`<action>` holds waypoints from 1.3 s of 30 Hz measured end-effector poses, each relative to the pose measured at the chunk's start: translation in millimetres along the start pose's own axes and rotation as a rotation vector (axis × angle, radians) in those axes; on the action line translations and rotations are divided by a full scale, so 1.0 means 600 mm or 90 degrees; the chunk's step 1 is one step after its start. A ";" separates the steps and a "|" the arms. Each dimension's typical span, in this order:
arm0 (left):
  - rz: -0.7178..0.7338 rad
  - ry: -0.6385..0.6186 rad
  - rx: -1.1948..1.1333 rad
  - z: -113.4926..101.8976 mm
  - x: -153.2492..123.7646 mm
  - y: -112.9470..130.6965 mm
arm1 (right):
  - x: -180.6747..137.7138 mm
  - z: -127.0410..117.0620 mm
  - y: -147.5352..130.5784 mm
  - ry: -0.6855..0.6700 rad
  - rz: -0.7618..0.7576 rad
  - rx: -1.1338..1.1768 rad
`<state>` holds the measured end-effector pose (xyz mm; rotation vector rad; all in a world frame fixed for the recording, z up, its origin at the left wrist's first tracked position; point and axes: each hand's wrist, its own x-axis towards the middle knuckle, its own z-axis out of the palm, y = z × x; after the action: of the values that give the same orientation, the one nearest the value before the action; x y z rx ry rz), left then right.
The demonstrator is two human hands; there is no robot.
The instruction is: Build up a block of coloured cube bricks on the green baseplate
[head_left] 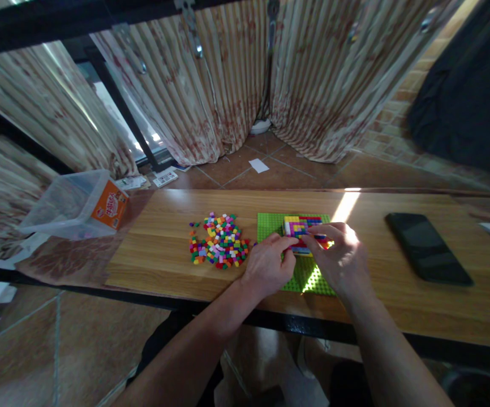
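Note:
A build of multicoloured toy bricks [295, 225] stands on a green studded baseplate [268, 223]. My left hand [270, 261] is closed at its near left corner, with index finger and thumb against the bricks. From the right, my right hand [342, 255] reaches over the build, thumb and index finger pinched together at its top. Whatever lies between those fingertips is too small to make out. Both hands cover part of the build's front and right side. To the left of the baseplate lies a loose pile of small coloured bricks [223, 240].
A black phone [428, 247] rests on the right of the wooden table [155, 243]. Beyond the table's left end is a clear plastic box [69, 200] with an orange label. Papers [258, 165] lie on the tiled floor in front of patterned curtains [228, 85].

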<state>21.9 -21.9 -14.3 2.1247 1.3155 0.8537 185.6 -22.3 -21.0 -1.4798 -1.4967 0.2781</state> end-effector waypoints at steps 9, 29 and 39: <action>0.014 0.010 -0.004 0.002 -0.001 0.001 | -0.003 -0.007 0.001 -0.064 0.055 0.092; -0.006 0.098 -0.065 -0.009 0.003 -0.004 | 0.007 0.010 0.013 -0.013 0.039 0.015; -0.020 0.123 -0.154 0.002 0.005 -0.012 | 0.012 0.000 -0.002 -0.051 0.109 0.117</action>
<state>19.2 -16.4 -19.4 1.8679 1.2636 1.1654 186.6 -16.3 -16.7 -1.4641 -1.3690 0.5692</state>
